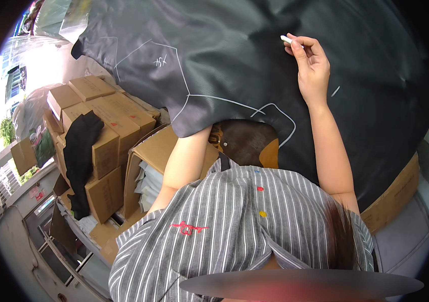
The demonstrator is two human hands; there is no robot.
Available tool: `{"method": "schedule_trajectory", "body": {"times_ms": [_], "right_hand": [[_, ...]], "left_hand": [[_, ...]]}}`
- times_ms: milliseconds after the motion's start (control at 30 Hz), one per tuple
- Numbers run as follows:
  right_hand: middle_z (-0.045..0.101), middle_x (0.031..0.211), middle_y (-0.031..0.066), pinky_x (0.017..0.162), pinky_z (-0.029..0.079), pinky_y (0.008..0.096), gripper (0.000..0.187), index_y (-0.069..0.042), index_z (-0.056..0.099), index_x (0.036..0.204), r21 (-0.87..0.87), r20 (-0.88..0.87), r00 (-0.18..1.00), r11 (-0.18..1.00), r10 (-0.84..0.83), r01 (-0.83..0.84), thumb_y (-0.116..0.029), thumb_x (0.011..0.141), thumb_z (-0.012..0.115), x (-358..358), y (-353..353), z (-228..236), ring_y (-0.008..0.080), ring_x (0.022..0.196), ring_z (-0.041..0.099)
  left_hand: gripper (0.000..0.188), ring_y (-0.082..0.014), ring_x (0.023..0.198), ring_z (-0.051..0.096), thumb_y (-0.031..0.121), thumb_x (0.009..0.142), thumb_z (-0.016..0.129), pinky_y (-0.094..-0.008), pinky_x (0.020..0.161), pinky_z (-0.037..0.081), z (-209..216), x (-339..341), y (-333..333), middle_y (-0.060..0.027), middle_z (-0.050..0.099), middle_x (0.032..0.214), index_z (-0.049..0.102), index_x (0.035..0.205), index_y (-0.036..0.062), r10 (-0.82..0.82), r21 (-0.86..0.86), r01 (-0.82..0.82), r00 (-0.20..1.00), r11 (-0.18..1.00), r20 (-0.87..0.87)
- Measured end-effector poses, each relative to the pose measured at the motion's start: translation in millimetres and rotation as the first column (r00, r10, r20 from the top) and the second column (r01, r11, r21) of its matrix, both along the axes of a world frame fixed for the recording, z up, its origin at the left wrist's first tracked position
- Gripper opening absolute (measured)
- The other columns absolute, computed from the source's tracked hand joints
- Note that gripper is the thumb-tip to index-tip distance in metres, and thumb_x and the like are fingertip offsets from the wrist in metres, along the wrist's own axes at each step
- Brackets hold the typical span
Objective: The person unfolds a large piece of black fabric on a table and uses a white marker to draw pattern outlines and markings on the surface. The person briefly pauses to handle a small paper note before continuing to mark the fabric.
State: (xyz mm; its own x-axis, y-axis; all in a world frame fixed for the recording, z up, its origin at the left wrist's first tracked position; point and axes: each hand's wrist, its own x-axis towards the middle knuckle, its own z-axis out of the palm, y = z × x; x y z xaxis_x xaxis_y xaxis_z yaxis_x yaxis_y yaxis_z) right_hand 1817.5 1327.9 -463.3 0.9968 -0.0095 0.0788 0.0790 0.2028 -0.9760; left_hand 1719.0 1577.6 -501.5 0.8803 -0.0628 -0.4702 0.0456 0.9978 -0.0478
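Note:
A large black leather sheet spreads in front of me, marked with white lines that form angular outlines. Between the thumb and fingers of my right hand is a short white piece of chalk, its tip pointing up and left above the leather. My left forearm reaches under the near edge of the sheet. The leather covers my left hand, so its fingers are hidden. Just right of that forearm, a brown patterned surface with an orange-tan part shows at the sheet's edge.
Several cardboard boxes are stacked at the left, with a black piece of material draped over them. An open carton holding pale plastic-wrapped things stands by my left arm. Clear plastic sheeting lies at the far left.

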Motion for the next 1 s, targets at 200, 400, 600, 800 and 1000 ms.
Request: {"method": "schedule_trajectory", "body": {"times_ms": [200, 400, 600, 800, 1000], "right_hand": [[0.068, 0.099, 0.0069, 0.084, 0.051, 0.0234, 0.024, 0.003, 0.066, 0.107, -0.020, 0.008, 1.000, 1.000, -0.016, 0.016, -0.020, 0.097, 0.066, -1, 3, -1, 0.0107, 0.091, 0.065], [0.070, 0.097, 0.0057, 0.080, 0.050, 0.0221, 0.021, 0.000, 0.067, 0.104, -0.128, 0.050, 0.998, 0.991, -0.030, 0.036, -0.020, 0.096, 0.069, 0, 1, -8, 0.0082, 0.087, 0.065], [0.068, 0.097, 0.0070, 0.072, 0.053, 0.0240, 0.010, 0.000, 0.059, 0.102, -0.123, 0.095, 0.993, 0.989, -0.069, 0.081, -0.009, 0.099, 0.058, -26, -36, 14, 0.0137, 0.084, 0.064], [0.070, 0.094, 0.0128, 0.078, 0.058, 0.0283, 0.011, 0.002, 0.063, 0.103, -0.086, -0.019, 0.952, 0.949, -0.305, 0.302, -0.006, 0.096, 0.064, -122, -128, 27, 0.0165, 0.086, 0.070], [0.070, 0.096, 0.0106, 0.078, 0.058, 0.0276, 0.014, 0.003, 0.066, 0.104, -0.113, -0.192, 0.964, 0.980, -0.185, 0.166, -0.006, 0.094, 0.068, -183, -157, 26, 0.0134, 0.088, 0.068]], "left_hand": [[0.057, -0.0352, 0.145, 0.030, 0.037, 0.103, 0.035, -0.0503, 0.122, 0.021, 5, -5, 21, -0.0129, 0.030, 0.159, 0.035, 0.148, 0.0024, 0.044, 0.091, -0.042, 0.999, 0.995, -0.018], [0.056, -0.0353, 0.144, 0.030, 0.036, 0.103, 0.036, -0.0504, 0.122, 0.021, 11, -6, 30, -0.0129, 0.030, 0.159, 0.035, 0.148, 0.0022, 0.024, 0.219, -0.013, 0.998, 0.976, -0.049], [0.056, -0.0355, 0.144, 0.031, 0.036, 0.103, 0.037, -0.0505, 0.122, 0.022, 35, -22, 39, -0.0130, 0.031, 0.159, 0.035, 0.148, 0.0019, -0.025, 0.507, 0.107, 0.986, 0.855, -0.165], [0.053, -0.0365, 0.144, 0.031, 0.030, 0.103, 0.039, -0.0515, 0.122, 0.022, 52, -57, 8, -0.0155, 0.031, 0.158, 0.035, 0.147, 0.0003, -0.250, 0.434, 0.251, 0.966, 0.865, -0.061], [0.056, -0.0413, 0.146, 0.026, 0.001, 0.093, 0.037, -0.0528, 0.121, 0.027, 75, -77, -43, -0.0307, 0.026, 0.155, 0.025, 0.147, -0.0086, -0.556, 0.465, 0.503, 0.830, 0.728, -0.028]]}}
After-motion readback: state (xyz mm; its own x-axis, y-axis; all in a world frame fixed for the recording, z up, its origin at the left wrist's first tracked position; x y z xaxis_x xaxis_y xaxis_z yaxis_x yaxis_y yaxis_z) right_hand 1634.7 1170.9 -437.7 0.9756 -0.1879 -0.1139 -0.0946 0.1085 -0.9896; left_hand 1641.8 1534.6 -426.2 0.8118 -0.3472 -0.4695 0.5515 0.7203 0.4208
